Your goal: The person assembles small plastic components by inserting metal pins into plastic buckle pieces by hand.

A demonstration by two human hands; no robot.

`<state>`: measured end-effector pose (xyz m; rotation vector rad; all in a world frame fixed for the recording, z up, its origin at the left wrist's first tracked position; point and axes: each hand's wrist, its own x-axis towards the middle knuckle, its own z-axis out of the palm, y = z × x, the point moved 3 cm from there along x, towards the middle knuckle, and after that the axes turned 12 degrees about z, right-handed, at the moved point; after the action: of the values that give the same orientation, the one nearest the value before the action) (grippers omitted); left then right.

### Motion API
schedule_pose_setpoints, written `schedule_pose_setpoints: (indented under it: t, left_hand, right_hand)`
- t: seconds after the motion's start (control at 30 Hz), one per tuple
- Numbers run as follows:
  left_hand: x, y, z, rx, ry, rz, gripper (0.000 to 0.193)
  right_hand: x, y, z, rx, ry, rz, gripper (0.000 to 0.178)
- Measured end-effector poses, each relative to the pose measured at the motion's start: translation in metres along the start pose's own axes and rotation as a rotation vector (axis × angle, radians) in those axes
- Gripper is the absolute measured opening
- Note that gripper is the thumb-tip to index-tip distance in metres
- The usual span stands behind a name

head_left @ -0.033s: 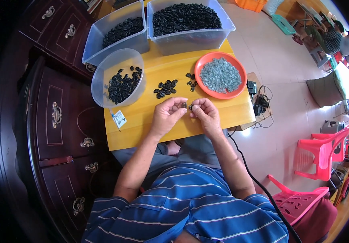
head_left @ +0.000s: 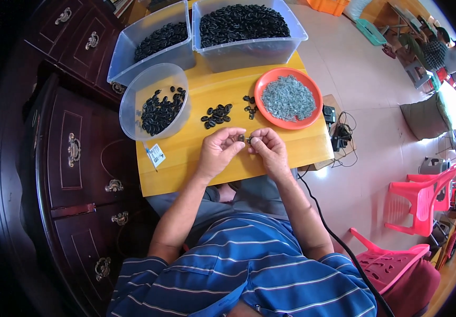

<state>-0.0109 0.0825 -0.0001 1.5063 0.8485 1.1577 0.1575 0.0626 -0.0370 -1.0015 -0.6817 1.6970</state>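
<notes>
My left hand (head_left: 220, 150) pinches a small dark oval piece (head_left: 241, 138) between thumb and fingertips, above the near part of the yellow table (head_left: 185, 171). Close beside it, my right hand (head_left: 271, 150) grips another small black piece (head_left: 249, 140), mostly covered by the fingers. The two pieces face each other across a narrow space; whether something thin joins them I cannot tell. Beyond the hands lies a loose group of black oval pieces (head_left: 217, 115). To its right are a few flat black pieces (head_left: 250, 109), beside an orange-red plate (head_left: 316, 112) heaped with translucent pale pieces (head_left: 287, 99).
A round clear tub (head_left: 128, 113) of black pieces stands at left. Behind are two rectangular clear bins (head_left: 246, 53) full of black pieces. A white tag (head_left: 155, 155) lies near the left edge. Dark drawers (head_left: 74, 142) flank the table; pink chairs (head_left: 415, 198) stand right.
</notes>
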Motion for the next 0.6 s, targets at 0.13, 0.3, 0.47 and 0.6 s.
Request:
schedule_pose_setpoints:
  t: [0.13,0.3,0.47,0.6]
  left_hand:
    - [0.002,0.008,0.002,0.027,-0.004,0.03,0.031]
    - [0.005,0.016,0.003,0.164,-0.038,0.107,0.031]
    - [0.008,0.02,0.003,0.226,-0.09,0.124,0.031]
    - [0.011,0.019,0.001,0.231,-0.128,0.106,0.032]
  right_hand:
    - [0.0,-0.002,0.002,-0.022,-0.016,-0.009,0.011]
    - [-0.001,-0.002,0.003,-0.05,-0.019,-0.024,0.01]
    - [-0.003,-0.001,0.002,-0.034,-0.004,-0.015,0.009]
    - [-0.004,-0.001,0.002,-0.076,-0.006,-0.022,0.009]
